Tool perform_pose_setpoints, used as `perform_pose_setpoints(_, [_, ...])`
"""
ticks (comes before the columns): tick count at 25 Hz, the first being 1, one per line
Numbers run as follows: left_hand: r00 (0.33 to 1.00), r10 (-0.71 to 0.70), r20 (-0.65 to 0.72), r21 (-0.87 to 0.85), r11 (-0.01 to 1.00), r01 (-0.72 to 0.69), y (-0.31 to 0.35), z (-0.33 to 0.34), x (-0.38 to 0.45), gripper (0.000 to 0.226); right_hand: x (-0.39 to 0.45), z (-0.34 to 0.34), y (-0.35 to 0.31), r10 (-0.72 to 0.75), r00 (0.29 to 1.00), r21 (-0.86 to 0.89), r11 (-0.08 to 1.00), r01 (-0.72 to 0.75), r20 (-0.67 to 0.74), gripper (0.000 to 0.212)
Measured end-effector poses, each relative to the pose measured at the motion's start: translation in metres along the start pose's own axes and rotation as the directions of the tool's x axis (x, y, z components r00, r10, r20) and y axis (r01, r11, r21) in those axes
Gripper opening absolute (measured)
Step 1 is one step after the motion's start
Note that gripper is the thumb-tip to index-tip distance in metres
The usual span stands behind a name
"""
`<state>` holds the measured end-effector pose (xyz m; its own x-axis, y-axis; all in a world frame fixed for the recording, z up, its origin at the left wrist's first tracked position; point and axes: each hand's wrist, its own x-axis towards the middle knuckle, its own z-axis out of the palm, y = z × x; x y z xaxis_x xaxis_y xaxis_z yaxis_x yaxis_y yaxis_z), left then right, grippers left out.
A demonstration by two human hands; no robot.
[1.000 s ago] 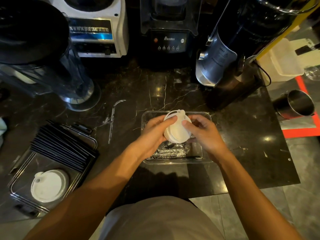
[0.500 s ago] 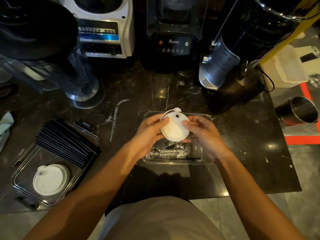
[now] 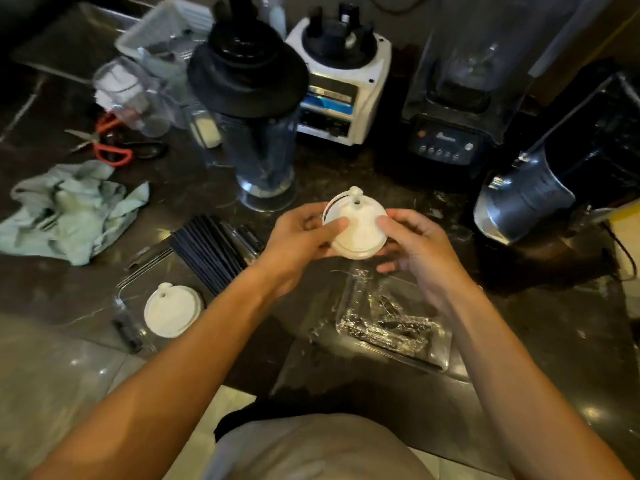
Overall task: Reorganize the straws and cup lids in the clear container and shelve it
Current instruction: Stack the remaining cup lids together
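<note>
A stack of white cup lids (image 3: 356, 226) is held between my left hand (image 3: 298, 237) and my right hand (image 3: 412, 247), above the dark marble counter. Below my right hand lies a clear container (image 3: 446, 358) with crumpled clear wrappers and dark pieces inside. To the left stands a second clear tray (image 3: 124, 296) that holds one white lid (image 3: 172, 310) and a row of black straws (image 3: 211, 254) leaning across its far end.
A blender jar with a black lid (image 3: 256, 133), a white blender base (image 3: 337, 88), a black blender (image 3: 460, 98) and a steel machine (image 3: 540, 188) line the back. A green cloth (image 3: 69, 209) and red-handled scissors (image 3: 107, 143) lie far left. The counter's edge runs near my body.
My view has swung left and tilted up, which brings the cloth, scissors and cups into sight. Both hands have lifted the lid stack higher and left of the clear container.
</note>
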<state>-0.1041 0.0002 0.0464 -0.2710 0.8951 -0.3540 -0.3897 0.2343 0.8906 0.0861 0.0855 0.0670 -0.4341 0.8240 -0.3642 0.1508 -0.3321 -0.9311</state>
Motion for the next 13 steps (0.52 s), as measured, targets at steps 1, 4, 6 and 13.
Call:
perform_pose_setpoints(1, [1.000, 0.003, -0.028, -0.034, 0.999, -0.004, 0.001, -0.010, -0.005, 0.040, 0.002, 0.010, 0.000, 0.013, 0.999, -0.017, 1.000, -0.012, 0.041, 0.029])
perform_pose_setpoints(4, [0.996, -0.007, -0.092, -0.111, 0.994, -0.003, -0.004, -0.038, -0.025, 0.041, 0.005, 0.038, 0.009, 0.049, 0.990, -0.048, 0.998, -0.043, 0.128, 0.029])
perform_pose_setpoints(6, [0.989, -0.026, -0.143, -0.109, 0.994, 0.010, -0.011, -0.057, -0.037, 0.041, 0.009, 0.058, 0.017, 0.073, 0.983, -0.097, 0.994, -0.058, 0.166, 0.029])
perform_pose_setpoints(13, [0.916, -0.021, -0.400, -0.107, 0.994, -0.024, -0.011, -0.127, -0.073, 0.038, 0.024, 0.145, 0.026, 0.102, 0.953, -0.235, 0.971, -0.034, 0.284, 0.023])
